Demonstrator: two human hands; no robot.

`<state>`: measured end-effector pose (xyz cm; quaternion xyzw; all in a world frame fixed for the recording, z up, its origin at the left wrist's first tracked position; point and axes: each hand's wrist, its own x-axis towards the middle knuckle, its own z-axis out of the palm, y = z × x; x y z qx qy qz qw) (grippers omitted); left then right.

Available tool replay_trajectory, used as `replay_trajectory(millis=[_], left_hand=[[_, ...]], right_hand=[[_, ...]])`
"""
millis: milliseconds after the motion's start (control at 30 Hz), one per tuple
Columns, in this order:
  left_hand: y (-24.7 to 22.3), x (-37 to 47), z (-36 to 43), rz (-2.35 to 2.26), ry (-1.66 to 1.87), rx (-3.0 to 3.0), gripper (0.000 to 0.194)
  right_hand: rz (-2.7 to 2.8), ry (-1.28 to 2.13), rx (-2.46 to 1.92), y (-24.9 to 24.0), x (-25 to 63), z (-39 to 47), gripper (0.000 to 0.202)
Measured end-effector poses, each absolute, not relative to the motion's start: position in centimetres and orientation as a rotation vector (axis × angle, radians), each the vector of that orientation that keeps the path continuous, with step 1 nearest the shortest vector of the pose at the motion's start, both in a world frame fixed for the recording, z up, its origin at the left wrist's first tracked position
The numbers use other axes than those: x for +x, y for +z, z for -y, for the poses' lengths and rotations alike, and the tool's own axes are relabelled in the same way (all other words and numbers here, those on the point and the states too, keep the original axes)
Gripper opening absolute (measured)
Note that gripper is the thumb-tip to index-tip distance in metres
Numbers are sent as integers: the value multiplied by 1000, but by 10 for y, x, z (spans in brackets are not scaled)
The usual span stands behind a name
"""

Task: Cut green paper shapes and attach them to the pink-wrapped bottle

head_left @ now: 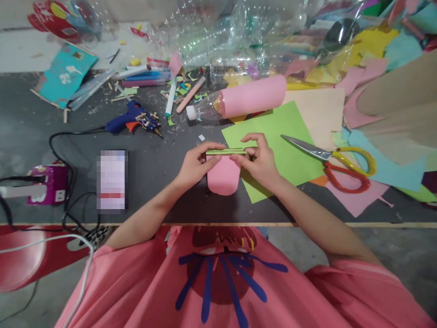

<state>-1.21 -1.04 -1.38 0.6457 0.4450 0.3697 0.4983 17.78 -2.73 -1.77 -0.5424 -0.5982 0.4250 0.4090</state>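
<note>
Between my hands is a small pink cup-shaped piece (pixel 223 175) with a rounded lower end. Along its top edge runs a narrow green paper strip (pixel 227 151). My left hand (pixel 198 161) pinches the strip and the pink piece's upper edge at the left, thumb on the near side. At the right end, my right hand (pixel 261 161) pinches the same strip between thumb and fingers, its index finger raised and curved. Whether the pink piece is hollow cannot be seen. Under my right hand lies a green paper sheet (pixel 293 136).
Scissors (pixel 327 157) lie at right, blades apart, over paper scraps. A pink-wrapped plastic bottle (pixel 252 96) rests behind my hands. At left are a blue glue gun (pixel 131 119) with a cord, a phone (pixel 112 182) and a purple box (pixel 49 184). Clear bottles (pixel 218 38) crowd the back.
</note>
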Motion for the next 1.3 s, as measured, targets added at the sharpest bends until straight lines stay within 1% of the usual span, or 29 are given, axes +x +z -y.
replay_trajectory(millis=[67,133,233,400,500,567,633,767,867,1000,1067,1133,1200,1233,1300], left_hand=[[-14,-12,10,-1090,886,1575,24],[-13,-17,7,-1119,903,1591,26],[-2,-32,0,-1202,916,1617,28],[25,-69,-11,-1371,741,1728,33],[25,-80,-11,-1436,587,1809,34],[19,-81,-8,-1458,528,1890,32],[15,-78,-4,-1493,547,2048,32],[21,-65,3,-1569,611,2320,32],[33,-48,8,-1403,517,2378,30],[31,-20,12,-1201,392,2402,28],[21,-9,15,-1131,381,2441,26],[7,-3,18,-1084,437,2477,25],[-5,-1,20,-1042,521,2501,27],[-9,-1,21,-1018,547,2504,27],[-14,-3,21,-1005,588,2482,27]], right_hand=[[1503,1094,-1351,-18,178,27,44],[1510,1117,-1306,-18,180,26,47],[1488,1084,-1235,-16,183,26,41],[1444,1018,-1224,-9,186,24,40],[1479,1000,-1249,-10,187,24,38],[1524,975,-1274,-13,188,23,35],[1577,932,-1308,-15,189,21,28],[1738,770,-1391,-19,194,13,11],[1953,629,-1427,-21,197,8,4],[2172,509,-1515,-23,201,7,18],[2229,494,-1531,-24,202,9,34],[2304,536,-1530,-26,203,11,58],[2383,613,-1540,-27,205,13,72],[2409,646,-1549,-26,205,13,74],[2426,673,-1555,-24,205,14,72]])
